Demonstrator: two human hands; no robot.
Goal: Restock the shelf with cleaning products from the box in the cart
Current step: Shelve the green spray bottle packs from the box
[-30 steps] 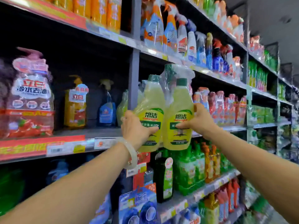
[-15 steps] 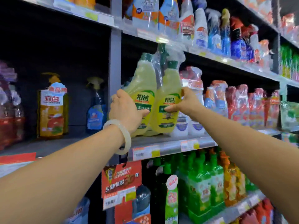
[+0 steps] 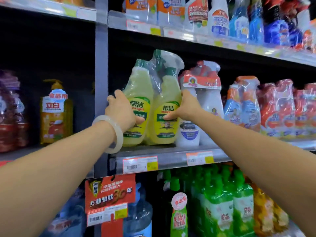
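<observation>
Two yellow-green bottles shrink-wrapped as one twin pack [image 3: 151, 106], upright on the middle shelf [image 3: 171, 155], base down just behind the front lip. Clasped from both sides: left hand [image 3: 122, 113] wrapped around the pack's left bottle, fingers curled behind it, thumb across the label; right hand [image 3: 185, 106] pressed against the right bottle, thumb lying on its label, remaining fingers hidden behind the pack. Pale bangle [image 3: 113, 132] on the left wrist, partly overlapping the shelf edge. Grey upright post [image 3: 101, 82] just left of the pack, close to the left knuckles. White twin pack [image 3: 201, 106] with a red-and-white header card immediately to the right, touching or nearly touching the right hand; cannot tell which. Further right along the same shelf, wrapped blue and red spray bottles [image 3: 266, 108] in a row. Two price tags [image 3: 140, 164] with barcodes on the shelf lip below the pack. Left bay, same level: orange pump bottle [image 3: 55, 113] with a white tag, standing alone, well apart from the pack. Upper shelf: row of spray bottles [image 3: 218, 17], blurred. Lower shelf: green bottles [image 3: 220, 202] packed tightly, and a red hanging promotional card [image 3: 109, 197] beneath the post. No cart or box within view.
</observation>
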